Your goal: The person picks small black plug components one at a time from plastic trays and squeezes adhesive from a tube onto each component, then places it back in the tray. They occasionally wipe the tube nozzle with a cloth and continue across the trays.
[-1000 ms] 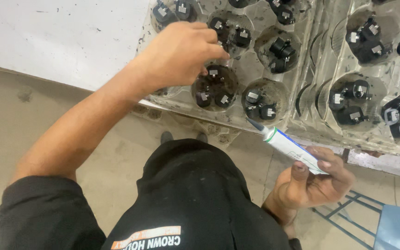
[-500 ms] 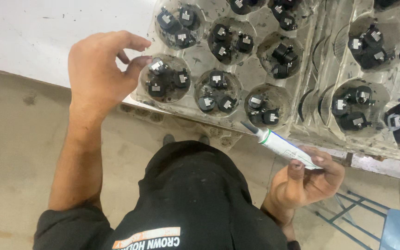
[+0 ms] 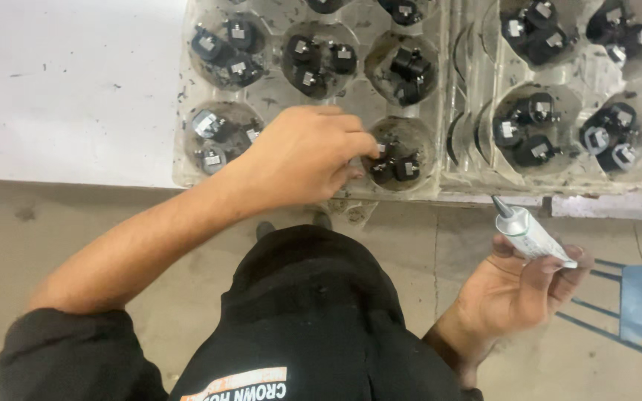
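Left hand [image 3: 302, 160] reached into clear tray [image 3: 440, 174] cup at 12 o'clock, grip pinched on small black parts [image 3: 395, 165] (fingertips partly hidden). Right hand [image 3: 518, 286] held glue tube [image 3: 530, 234] at 4 o'clock, off the worktop [image 3: 68, 89].

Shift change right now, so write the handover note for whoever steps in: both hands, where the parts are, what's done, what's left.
Left hand: over the clear tray, fingertips at the black parts in the near cup; whether it grips one is hidden.
Right hand: off the table, holding the tube, nozzle pointing up toward the tray.
Things: tray and second tray sit on the white table, every visible cup holding small black parts.
Done: cannot tell from this view which parts are treated.
Left: judging by the tube, probably working through the cups; check each one.
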Action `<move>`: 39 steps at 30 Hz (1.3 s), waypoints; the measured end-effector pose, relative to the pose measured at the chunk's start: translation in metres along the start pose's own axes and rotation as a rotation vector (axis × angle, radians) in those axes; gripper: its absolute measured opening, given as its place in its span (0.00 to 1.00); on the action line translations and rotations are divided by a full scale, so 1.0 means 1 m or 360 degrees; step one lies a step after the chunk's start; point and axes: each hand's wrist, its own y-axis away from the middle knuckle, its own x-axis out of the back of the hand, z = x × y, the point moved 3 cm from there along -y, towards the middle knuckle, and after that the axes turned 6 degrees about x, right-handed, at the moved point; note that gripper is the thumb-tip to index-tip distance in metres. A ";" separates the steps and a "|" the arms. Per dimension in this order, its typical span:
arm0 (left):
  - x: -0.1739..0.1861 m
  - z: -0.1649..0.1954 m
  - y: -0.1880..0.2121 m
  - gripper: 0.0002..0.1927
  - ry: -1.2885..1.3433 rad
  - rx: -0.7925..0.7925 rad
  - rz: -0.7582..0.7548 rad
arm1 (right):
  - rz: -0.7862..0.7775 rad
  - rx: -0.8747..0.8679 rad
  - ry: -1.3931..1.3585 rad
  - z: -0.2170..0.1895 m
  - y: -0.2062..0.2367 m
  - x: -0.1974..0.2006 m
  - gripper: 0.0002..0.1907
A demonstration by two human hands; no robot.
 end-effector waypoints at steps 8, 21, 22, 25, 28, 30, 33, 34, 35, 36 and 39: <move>-0.081 -0.021 -0.069 0.06 -0.0451 -0.0037 -0.0786 | 0.0115 -0.0035 -0.0025 -0.020 0.018 0.020 0.14; -0.005 0.027 -0.038 0.23 0.0699 0.0224 0.0126 | 0.0038 -0.0323 -0.0142 -0.014 0.021 0.005 0.12; -0.001 0.030 -0.031 0.23 0.0885 0.0329 0.0180 | 0.0006 -0.0365 -0.0171 -0.012 0.022 0.002 0.12; 0.002 0.039 -0.006 0.21 0.1214 0.0596 0.0332 | -0.0010 -0.0509 -0.0225 -0.005 0.023 -0.005 0.15; -0.008 0.043 0.014 0.16 0.1057 0.0875 0.0440 | -0.0122 -0.0539 -0.0292 -0.002 0.023 -0.014 0.16; -0.016 0.040 0.025 0.12 0.0936 0.1195 0.0471 | -0.0215 -0.0561 -0.0343 -0.001 0.022 -0.020 0.16; -0.016 0.048 0.037 0.17 0.1596 0.0819 0.0655 | -0.0305 -0.0526 -0.0315 -0.004 0.023 -0.026 0.18; -0.016 0.049 0.040 0.17 0.1650 0.0824 0.0614 | -0.0325 -0.0500 -0.0287 -0.006 0.024 -0.027 0.19; -0.016 0.050 0.043 0.17 0.1707 0.0830 0.0572 | -0.0341 -0.0440 -0.0254 -0.009 0.026 -0.028 0.19; -0.016 0.053 0.046 0.18 0.1765 0.0835 0.0530 | -0.0358 -0.0378 -0.0220 -0.010 0.028 -0.028 0.20; -0.018 0.060 0.052 0.22 0.1768 0.1024 0.0560 | -0.0399 -0.0186 -0.0094 -0.017 0.035 -0.026 0.19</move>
